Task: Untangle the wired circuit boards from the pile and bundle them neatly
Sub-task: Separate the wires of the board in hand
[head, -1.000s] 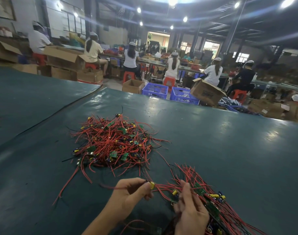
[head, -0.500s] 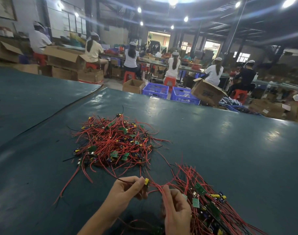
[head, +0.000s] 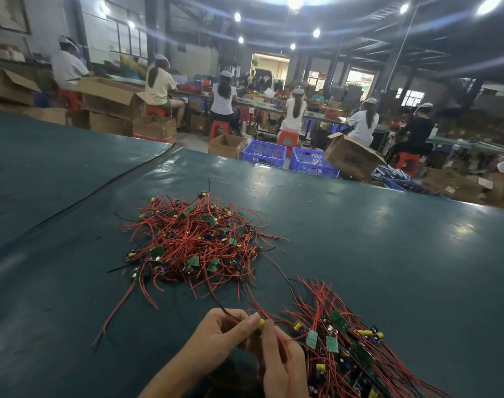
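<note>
Wired circuit board (head: 261, 322) pinched between left fingers (head: 250, 320).

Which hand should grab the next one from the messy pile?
Probably the left hand: the pile lies ahead on its side, though it first must let go of the wire it pinches. The right hand sits by the bundle, with red wires running across it.

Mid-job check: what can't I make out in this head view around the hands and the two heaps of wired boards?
Head view, all four:
The bundle runs off the bottom edge, so its extent is unknown.
The right hand shows its back to the camera, so its grip is hidden.
The yellow part is pinched by the left hand; its board is hidden behind that hand.
The pile is too tangled and small to count boards.
</note>
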`<action>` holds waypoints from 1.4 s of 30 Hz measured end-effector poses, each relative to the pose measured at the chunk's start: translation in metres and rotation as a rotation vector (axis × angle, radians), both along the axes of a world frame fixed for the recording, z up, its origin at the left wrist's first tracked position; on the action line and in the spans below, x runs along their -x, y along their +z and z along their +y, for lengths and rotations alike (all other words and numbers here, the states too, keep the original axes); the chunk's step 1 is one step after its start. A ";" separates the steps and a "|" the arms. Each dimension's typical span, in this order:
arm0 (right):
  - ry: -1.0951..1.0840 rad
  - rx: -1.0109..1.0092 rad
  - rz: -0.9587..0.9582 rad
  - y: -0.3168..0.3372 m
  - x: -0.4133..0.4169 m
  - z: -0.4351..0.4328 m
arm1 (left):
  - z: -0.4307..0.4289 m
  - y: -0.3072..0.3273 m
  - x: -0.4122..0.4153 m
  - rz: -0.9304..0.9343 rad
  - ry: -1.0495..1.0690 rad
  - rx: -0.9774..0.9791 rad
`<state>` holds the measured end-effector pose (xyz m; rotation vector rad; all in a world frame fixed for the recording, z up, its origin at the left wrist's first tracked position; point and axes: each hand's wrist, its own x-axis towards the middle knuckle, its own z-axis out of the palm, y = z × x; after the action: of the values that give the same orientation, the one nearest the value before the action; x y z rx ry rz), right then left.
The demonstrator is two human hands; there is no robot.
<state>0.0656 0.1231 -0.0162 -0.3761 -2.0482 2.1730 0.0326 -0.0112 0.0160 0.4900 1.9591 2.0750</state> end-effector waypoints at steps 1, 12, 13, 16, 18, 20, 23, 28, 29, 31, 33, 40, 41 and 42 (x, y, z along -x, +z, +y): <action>0.005 -0.011 0.002 -0.001 0.001 0.002 | 0.001 0.000 0.000 0.014 -0.006 0.019; -0.308 0.629 -0.112 0.031 0.004 0.017 | -0.015 -0.045 0.017 0.332 0.318 1.031; -0.302 0.661 -0.101 0.031 0.004 0.018 | -0.013 -0.048 0.018 0.343 0.296 1.086; -0.284 0.697 -0.077 0.030 0.003 0.019 | -0.009 -0.050 0.018 0.363 0.338 1.138; -0.275 0.688 -0.073 0.030 0.003 0.018 | -0.012 -0.050 0.019 0.352 0.434 1.150; -0.273 0.678 -0.066 0.029 0.003 0.017 | -0.017 -0.051 0.022 0.324 0.520 1.155; -0.272 0.675 -0.052 0.029 0.003 0.016 | -0.023 -0.050 0.024 0.264 0.542 1.188; -0.265 0.651 -0.072 0.033 0.004 0.015 | -0.022 -0.049 0.025 0.321 0.559 1.188; -0.266 0.651 -0.075 0.033 0.004 0.015 | -0.023 -0.049 0.025 0.336 0.566 1.167; -0.263 0.648 -0.079 0.034 0.004 0.015 | -0.024 -0.049 0.026 0.360 0.558 1.109; -0.252 0.651 -0.081 0.035 0.004 0.015 | -0.023 -0.048 0.026 0.383 0.539 1.060; -0.214 0.579 -0.075 0.033 0.004 0.013 | -0.016 -0.041 0.020 0.580 0.631 0.732; -0.199 0.526 -0.081 0.031 0.004 0.013 | -0.014 -0.038 0.019 0.615 0.644 0.685; -0.182 0.461 -0.089 0.030 0.004 0.011 | -0.013 -0.036 0.018 0.660 0.652 0.635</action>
<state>0.0616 0.1345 0.0141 -0.6872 -1.4586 2.5311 0.0149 -0.0237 -0.0196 0.4622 3.3581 1.4828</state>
